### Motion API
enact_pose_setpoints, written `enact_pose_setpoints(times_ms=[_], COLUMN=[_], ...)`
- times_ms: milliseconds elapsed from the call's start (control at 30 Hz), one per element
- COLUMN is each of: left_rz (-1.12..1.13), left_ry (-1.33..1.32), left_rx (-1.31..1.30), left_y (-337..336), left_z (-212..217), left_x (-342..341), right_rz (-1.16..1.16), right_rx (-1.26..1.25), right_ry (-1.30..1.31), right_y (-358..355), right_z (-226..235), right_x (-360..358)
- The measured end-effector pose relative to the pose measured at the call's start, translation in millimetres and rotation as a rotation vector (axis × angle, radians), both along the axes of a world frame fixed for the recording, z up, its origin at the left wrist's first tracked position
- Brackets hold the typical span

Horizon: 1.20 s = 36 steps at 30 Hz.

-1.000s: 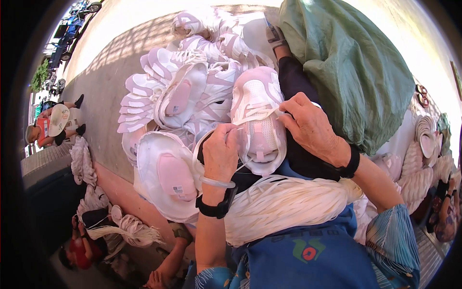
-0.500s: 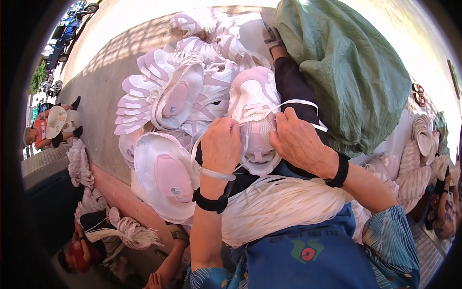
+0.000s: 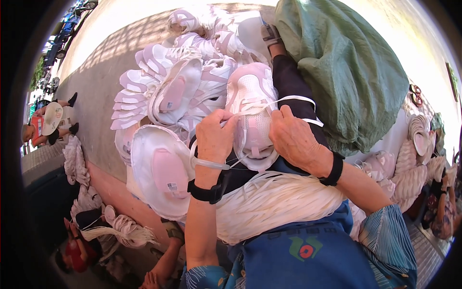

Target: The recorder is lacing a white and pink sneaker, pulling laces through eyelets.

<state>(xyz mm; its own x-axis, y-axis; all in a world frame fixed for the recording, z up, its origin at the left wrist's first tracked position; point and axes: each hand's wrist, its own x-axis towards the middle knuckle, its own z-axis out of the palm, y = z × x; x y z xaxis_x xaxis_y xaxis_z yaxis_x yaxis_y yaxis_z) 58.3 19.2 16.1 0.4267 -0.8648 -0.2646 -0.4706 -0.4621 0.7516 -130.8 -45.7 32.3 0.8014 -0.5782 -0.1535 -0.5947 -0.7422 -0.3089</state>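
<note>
Sneaker (image 3: 252, 113), white with pale pink panels, sits toe away from me on my lap, resting against a dark trouser leg (image 3: 291, 86) and just above a thick bundle of white laces (image 3: 274, 202). I judge it light and soft in the mesh upper, firmer at the sole, so the upper would give under a hard squeeze; the flat white lace (image 3: 288, 100) threaded through it is limp and a little slippery, best pinched close to the eyelets, not out at its loose end. My left hand (image 3: 215, 136) is curled at the shoe's left side, fingers closed together on the lace near the tongue, wrist bent down, a black wristband (image 3: 207, 191) below it. My right hand (image 3: 294, 139) lies over the right side, fingers pinched on the lace where it loops out across the trouser leg, with another black band (image 3: 333, 169) at the wrist. Both forearms come up from the lower edge. To the left lies a heap of matching sneakers (image 3: 168, 96), 1 turned sole-in toward me, and a green cloth sack (image 3: 346, 72) fills the upper right.
</note>
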Motion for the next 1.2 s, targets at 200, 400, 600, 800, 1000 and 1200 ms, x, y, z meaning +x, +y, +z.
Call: enact_pose_setpoints(times_ms=[200, 400, 600, 800, 1000, 1200], left_rz=[-0.123, -0.200, -0.256, -0.228, -0.238, -0.083], left_ry=[-0.345, -0.486, -0.410, -0.404, -0.374, -0.155], left_rx=[-0.088, -0.144, -0.155, -0.155, -0.237, -0.294], left_y=[11, 19, 17, 25, 29, 31], left_z=[10, 9, 8, 3, -6, -4], left_x=[-19, -36, -32, -35, -27, -19], right_rz=[-0.067, -0.044, 0.125, 0.255, 0.269, 0.033], right_rx=[-0.037, -0.184, -0.485, -0.461, -0.056, 0.256], right_ry=[-0.187, -0.182, 0.034, -0.013, -0.358, -0.379], right_y=[5, 1, -4, -9, 24, 10], right_z=[2, 6, 6, 1, 31, 21], right_x=[0, 5, 27, 25, 31, 20])
